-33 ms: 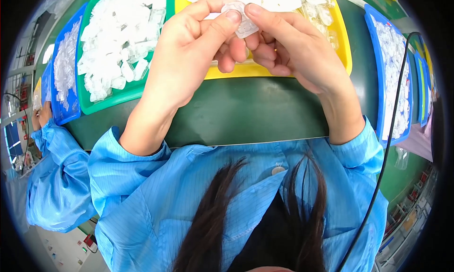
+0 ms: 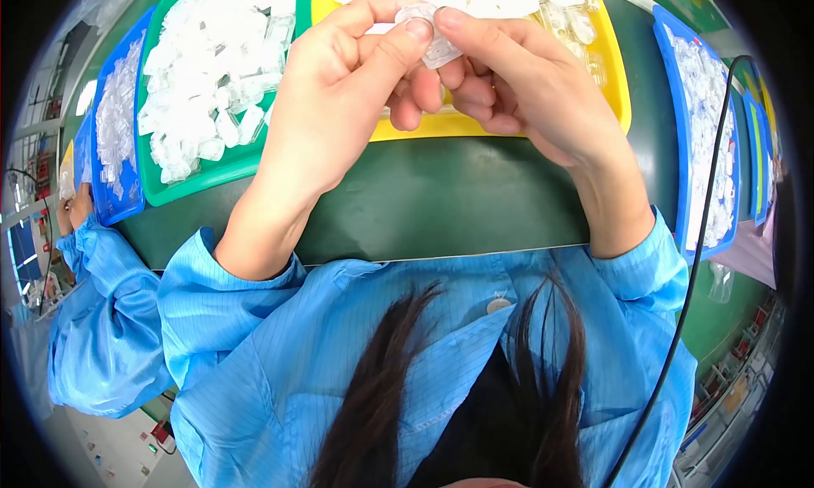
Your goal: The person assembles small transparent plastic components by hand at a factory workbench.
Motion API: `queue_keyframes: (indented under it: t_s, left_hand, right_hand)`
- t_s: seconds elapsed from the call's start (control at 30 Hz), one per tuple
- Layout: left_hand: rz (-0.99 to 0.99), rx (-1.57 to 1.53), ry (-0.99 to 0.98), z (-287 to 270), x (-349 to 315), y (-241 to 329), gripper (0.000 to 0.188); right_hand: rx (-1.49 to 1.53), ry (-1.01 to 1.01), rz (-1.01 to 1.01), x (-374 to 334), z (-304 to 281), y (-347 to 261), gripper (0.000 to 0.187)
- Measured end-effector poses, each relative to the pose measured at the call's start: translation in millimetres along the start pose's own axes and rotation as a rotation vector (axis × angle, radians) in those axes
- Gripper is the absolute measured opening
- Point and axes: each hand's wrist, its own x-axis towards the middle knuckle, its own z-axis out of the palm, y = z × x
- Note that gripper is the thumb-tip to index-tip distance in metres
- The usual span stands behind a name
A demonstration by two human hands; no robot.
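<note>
A small clear plastic piece (image 2: 439, 52) is pinched between my two hands, above the near part of a yellow tray (image 2: 500, 127). My left hand (image 2: 352, 81) is closed on its left side, thumb pressed on the face. From the right, my right hand (image 2: 526, 77) grips it too, thumb tip on its upper edge. The fingers cover much of the piece, so its full shape is hidden. Whitish and clear plastic parts (image 2: 566, 17) lie in the yellow tray behind my hands.
Left of my hands stands a green tray (image 2: 157, 187) heaped with clear plastic parts, with a blue tray (image 2: 123, 206) beyond it. Another blue tray (image 2: 681, 149) of clear parts is at the right. A black cable (image 2: 710, 170) hangs there. A co-worker's blue sleeve (image 2: 106, 318) is at far left.
My right thumb has shifted very slightly left over the clear piece. Otherwise both hands keep the same hold and place.
</note>
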Motion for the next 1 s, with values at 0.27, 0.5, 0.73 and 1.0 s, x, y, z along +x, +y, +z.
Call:
queue_keyframes:
  t_s: [0.27,0.5,0.73,1.0]
  left_hand:
    - [0.004,-0.044,-0.013,1,1,-5,0.022]
    - [-0.105,-0.212,-0.023,-5,4,-3,0.022]
    - [0.155,0.063,0.046,3,1,-13,0.021]
    - [0.415,0.112,0.062,-1,8,-15,0.018]
  right_hand:
    - [0.201,0.013,0.053,-1,2,0,0.038]
    - [-0.005,0.080,-0.150,0,-14,-5,0.033]
    - [-0.798,0.438,-0.941,2,0,8,0.015]
    - [-0.879,0.461,-1.004,-4,0,4,0.014]
